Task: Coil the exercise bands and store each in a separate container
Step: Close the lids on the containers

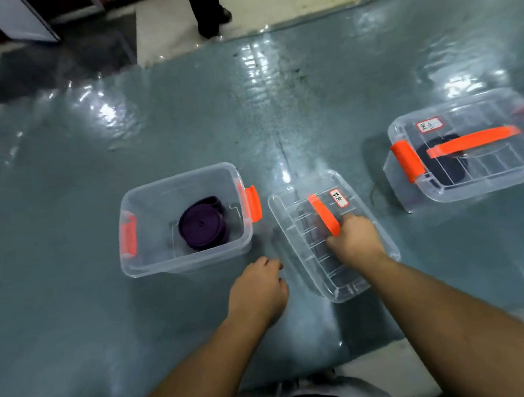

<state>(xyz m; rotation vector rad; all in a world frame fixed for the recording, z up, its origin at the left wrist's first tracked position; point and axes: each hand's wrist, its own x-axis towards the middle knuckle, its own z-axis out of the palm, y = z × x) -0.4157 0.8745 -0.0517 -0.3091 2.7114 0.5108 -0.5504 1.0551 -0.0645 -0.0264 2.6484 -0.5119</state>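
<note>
A coiled purple exercise band is lying flat on the bottom of an open, clear plastic storage box with orange side latches, which is sitting on a glossy grey-blue mat spread over the floor. Just to the right of that box, its clear ribbed plastic lid with an orange carry handle is being held at a tilt, apart from the box rim. The right hand is gripping the lid at the near end of the orange handle, fingers curled round it. A small white label with a red border is sitting on the lid near its far edge; its dark handwritten characters are too blurred to read. The left hand is hovering just beside the lid's near-left edge with fingers loosely curled, holding nothing.

Well apart to the right, a second clear plastic box with its lid latched on is holding a dark coiled band visible through the plastic. Its lid is carrying a similar red-bordered white label, also unreadable. At the top, a standing person's dark trouser legs and shoes are showing.
</note>
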